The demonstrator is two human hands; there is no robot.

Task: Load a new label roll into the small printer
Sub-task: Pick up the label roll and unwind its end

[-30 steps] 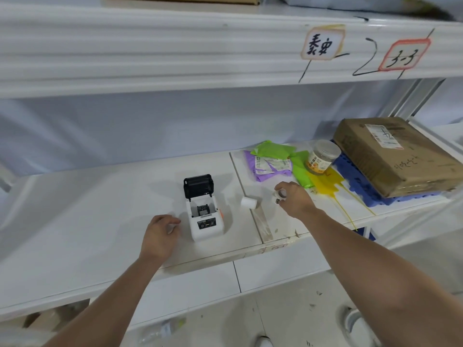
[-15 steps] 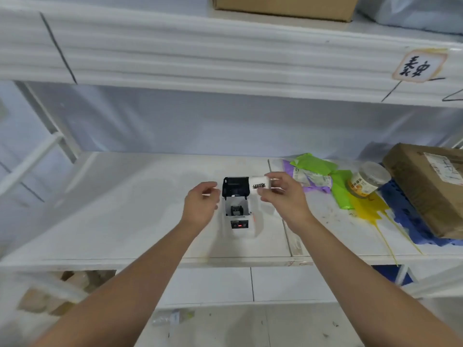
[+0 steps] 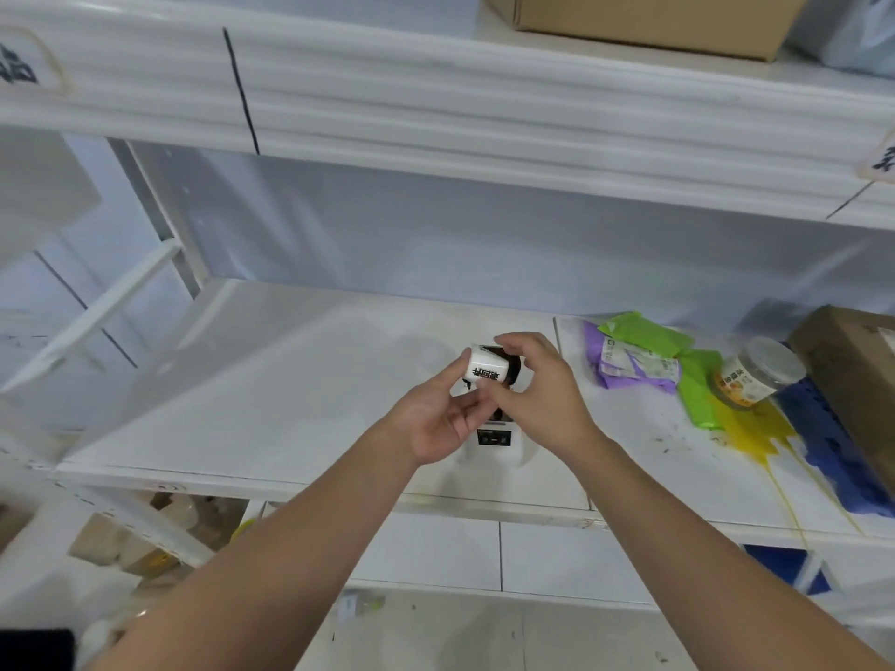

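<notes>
Just both hands (image 3: 436,418) (image 3: 542,394) hold roll (image 3: 486,370) above printer (image 3: 494,440).

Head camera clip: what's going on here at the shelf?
A person is holding a small white label roll in both hands, the left hand under it and the right hand at its far side. It is held just above the small white printer, which sits on the white shelf, mostly hidden behind the hands. The roll is not yet in the printer. To the right lie coloured bags and a jar.
</notes>
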